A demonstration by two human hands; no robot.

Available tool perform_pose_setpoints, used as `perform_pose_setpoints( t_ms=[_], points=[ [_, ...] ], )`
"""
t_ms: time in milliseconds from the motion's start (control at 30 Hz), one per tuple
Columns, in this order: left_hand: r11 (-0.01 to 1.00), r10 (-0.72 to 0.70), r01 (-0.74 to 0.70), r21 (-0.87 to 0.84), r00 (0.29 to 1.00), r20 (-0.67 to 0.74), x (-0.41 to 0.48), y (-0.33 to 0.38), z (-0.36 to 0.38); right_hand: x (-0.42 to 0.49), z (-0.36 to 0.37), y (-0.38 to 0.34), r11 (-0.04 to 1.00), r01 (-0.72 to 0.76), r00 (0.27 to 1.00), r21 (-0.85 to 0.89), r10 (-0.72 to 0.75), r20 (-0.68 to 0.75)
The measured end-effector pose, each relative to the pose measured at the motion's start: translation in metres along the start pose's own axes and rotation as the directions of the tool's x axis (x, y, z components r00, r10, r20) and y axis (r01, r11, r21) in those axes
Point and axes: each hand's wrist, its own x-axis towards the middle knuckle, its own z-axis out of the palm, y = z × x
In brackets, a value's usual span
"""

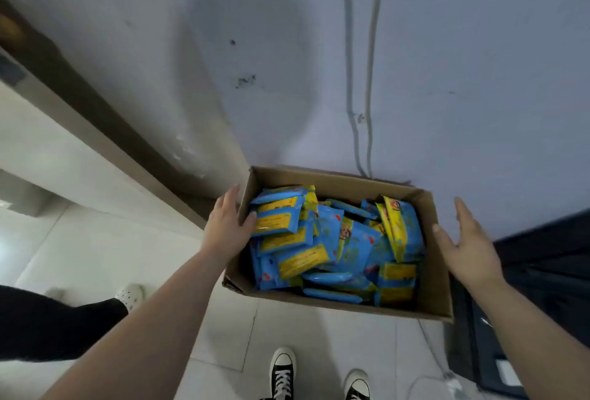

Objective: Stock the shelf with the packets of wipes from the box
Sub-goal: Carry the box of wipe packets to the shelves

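An open cardboard box point(437, 275) stands on the tiled floor against the wall. It is filled with several blue and yellow packets of wipes point(335, 243), lying loose in a heap. My left hand point(226, 224) grips the box's left wall, fingers outside and thumb over the rim touching a packet. My right hand point(466, 246) hovers just off the box's right wall with straight, spread fingers and holds nothing. No shelf shows in this view.
A dark cabinet point(542, 288) stands close to the right of the box. My two sneakers point(282, 371) are on the floor in front of it. Another person's leg and white shoe point(131, 296) are at the left. Cables point(360, 131) run down the wall.
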Motion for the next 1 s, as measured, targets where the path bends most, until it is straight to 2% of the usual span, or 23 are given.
perform_pose_setpoints(
  t_ms=[133,367,600,1000],
  points=[
    [0.997,-0.068,0.068,-0.042,0.998,0.015,-0.002,-0.019,0.015,-0.003,0.023,0.014,0.995,-0.098,0.993,-0.013,0.099,0.061],
    [0.987,-0.047,0.054,-0.155,0.998,0.051,0.003,-0.033,0.026,0.000,0.049,0.032,0.984,-0.176,0.974,0.035,0.169,0.149],
    [0.888,-0.121,0.160,-0.431,0.986,0.116,0.001,-0.032,0.027,0.005,0.054,0.043,0.972,-0.195,0.978,0.131,0.182,0.106],
    [0.918,-0.105,0.134,-0.374,0.990,0.098,-0.012,-0.027,0.011,-0.008,0.039,0.041,0.955,-0.195,0.981,0.226,0.190,0.042]
  ],
)
